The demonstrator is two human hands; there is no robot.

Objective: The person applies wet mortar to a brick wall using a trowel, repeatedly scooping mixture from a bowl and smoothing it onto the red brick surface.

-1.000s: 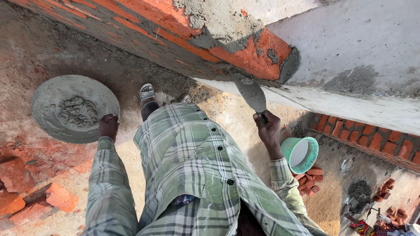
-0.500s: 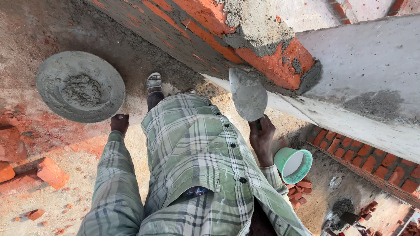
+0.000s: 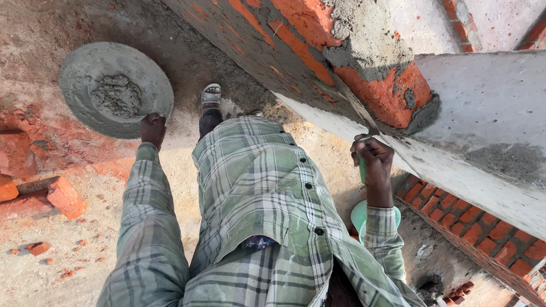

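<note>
Two hands: right hand (image 3: 372,156) grips trowel (image 3: 357,111) against brick wall's (image 3: 307,20) edge; left hand (image 3: 152,128) hangs loosely curled, empty.

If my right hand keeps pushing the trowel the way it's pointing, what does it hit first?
The right hand aims the trowel up along the wall face. Its blade already lies at the mortar joint beside the end brick, so it would likely meet that mortar first; depth is unclear.

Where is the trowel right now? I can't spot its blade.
In the head view, the trowel is in the right hand, its blade edge-on against the brick wall, right of the shirt.
</note>
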